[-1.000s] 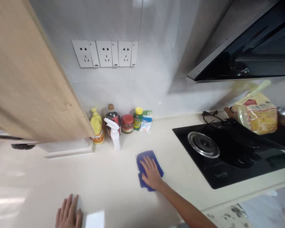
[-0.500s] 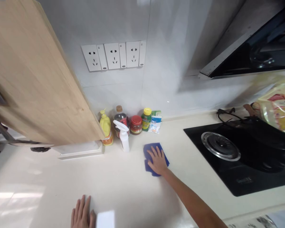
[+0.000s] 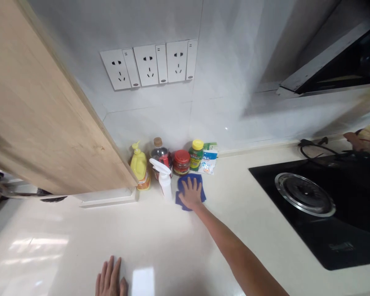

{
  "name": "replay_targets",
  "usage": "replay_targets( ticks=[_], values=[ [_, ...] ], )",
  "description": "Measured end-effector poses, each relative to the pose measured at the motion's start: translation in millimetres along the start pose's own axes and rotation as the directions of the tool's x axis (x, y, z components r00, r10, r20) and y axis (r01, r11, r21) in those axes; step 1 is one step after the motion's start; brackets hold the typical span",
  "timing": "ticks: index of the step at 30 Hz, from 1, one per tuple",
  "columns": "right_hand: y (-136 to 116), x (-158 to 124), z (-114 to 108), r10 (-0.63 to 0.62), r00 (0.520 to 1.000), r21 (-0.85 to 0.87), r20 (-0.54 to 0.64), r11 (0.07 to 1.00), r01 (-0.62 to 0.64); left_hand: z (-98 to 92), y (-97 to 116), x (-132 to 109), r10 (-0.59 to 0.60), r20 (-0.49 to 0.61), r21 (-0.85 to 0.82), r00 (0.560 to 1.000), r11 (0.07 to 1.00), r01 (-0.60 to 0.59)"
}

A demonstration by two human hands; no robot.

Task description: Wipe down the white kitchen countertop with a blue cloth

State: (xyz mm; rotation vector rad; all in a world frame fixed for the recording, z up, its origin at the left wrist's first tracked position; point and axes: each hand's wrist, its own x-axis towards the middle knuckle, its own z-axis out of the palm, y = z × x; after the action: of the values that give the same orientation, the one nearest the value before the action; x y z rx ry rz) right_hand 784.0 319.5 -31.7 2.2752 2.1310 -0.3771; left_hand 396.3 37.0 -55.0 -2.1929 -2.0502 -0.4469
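My right hand (image 3: pixel 191 195) lies with spread fingers on a blue cloth (image 3: pixel 199 181), pressing it against the pale countertop (image 3: pixel 135 234). Just beyond the cloth stand a jar with a red lid (image 3: pixel 181 160) and a green bottle with a yellow cap (image 3: pixel 197 154). Left of the cloth is a white spray bottle (image 3: pixel 164 183), upright. My left hand (image 3: pixel 109 279) rests flat near the counter's front, fingers straight, holding nothing; its wrist is cut off by the frame's lower edge.
A yellow pump bottle (image 3: pixel 139 166) and a dark bottle with a brown cap (image 3: pixel 160 154) stand by the wall, with small packets (image 3: pixel 208 162) at the row's right end. The black cooktop (image 3: pixel 296 230) is at right. A wooden board (image 3: pixel 55 123) juts in from the left.
My right hand has slid the cloth toward the wall and left, closer to the jar and spray bottle. My left hand stays flat on the counter. The view has turned slightly.
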Motion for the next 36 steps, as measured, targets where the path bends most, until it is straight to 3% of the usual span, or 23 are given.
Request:
replay_targets(
  ticks=[5,9,13,18,21,24,27,31,36],
  values=[
    [-3.2,-16.1,-3.9,-0.153,0.988,0.02,0.001,0.988,0.153,-0.6,1.1,-0.4,0.013,-0.005,0.011,1.0,1.0,-0.013],
    [5.4,-46.7,-5.3,-0.265,0.964,0.029,-0.003,0.964,0.265,-0.1,0.6,-2.6,0.006,-0.018,0.012,1.0,1.0,-0.006],
    [16.2,-98.9,9.4,-0.355,0.933,0.039,-0.06,0.933,0.358,1.3,1.2,-4.0,-0.005,-0.038,0.003,0.999,1.0,0.005],
    [20.9,-188.5,38.3,-0.461,0.878,0.07,-0.132,0.879,0.472,0.6,5.6,-4.4,-0.004,-0.076,-0.007,0.997,1.0,0.003],
    [11.3,-239.1,51.8,-0.504,0.852,0.108,-0.142,0.848,0.519,-0.9,8.5,-4.9,-0.001,-0.095,-0.011,0.995,1.0,0.0],
    [-11.7,-266.7,56.3,-0.53,0.839,0.161,-0.125,0.823,0.544,-2.8,10.7,-5.6,0.004,-0.092,-0.008,0.996,1.0,-0.004],
    [-45.7,-265.1,51.8,-0.564,0.821,0.198,-0.095,0.797,0.571,-4.9,12.3,-6.2,0.012,-0.082,0.002,0.997,1.0,-0.011],
    [-93.5,-232.5,42.5,-0.586,0.807,0.219,-0.068,0.781,0.585,-6.6,13.9,-7.1,0.002,-0.067,0.004,0.998,1.0,-0.002],
    [-139.8,-176.7,40.8,-0.497,0.864,0.19,-0.078,0.844,0.502,-5.7,12.7,-8.6,-0.01,-0.056,-0.014,0.998,1.0,0.009]
  ],
)
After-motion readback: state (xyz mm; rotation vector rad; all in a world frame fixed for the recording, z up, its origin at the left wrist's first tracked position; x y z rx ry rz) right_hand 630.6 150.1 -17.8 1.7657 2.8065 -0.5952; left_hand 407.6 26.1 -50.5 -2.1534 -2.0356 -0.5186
